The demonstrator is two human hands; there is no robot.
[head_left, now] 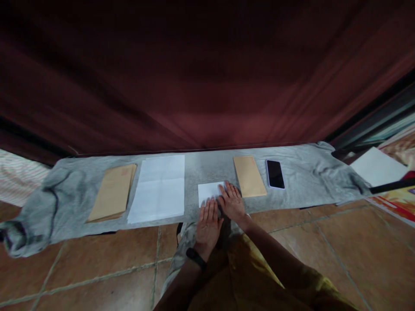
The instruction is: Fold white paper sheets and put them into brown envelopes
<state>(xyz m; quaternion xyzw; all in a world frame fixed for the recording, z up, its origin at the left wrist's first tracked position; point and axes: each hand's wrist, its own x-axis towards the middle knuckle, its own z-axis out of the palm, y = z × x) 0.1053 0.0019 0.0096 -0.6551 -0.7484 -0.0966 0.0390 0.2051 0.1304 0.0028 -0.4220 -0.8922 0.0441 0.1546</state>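
A folded white sheet of paper (207,190) lies on the grey cloth in front of me. My left hand (208,223) rests its outstretched fingertips on the sheet's near edge. Flat across the sheet's right end is my right hand (231,202), fingers extended, covering that part of it. Just right of this hand lies a brown envelope (249,176). To the left is a stack of white paper (158,186) with faint crease lines. Neither hand grips anything.
Several brown envelopes (113,190) are piled at the left of the grey cloth (207,166). A phone (275,175) lies right of the single envelope. Behind the narrow surface hangs a dark red curtain (207,86). At the far right is another white sheet (378,166).
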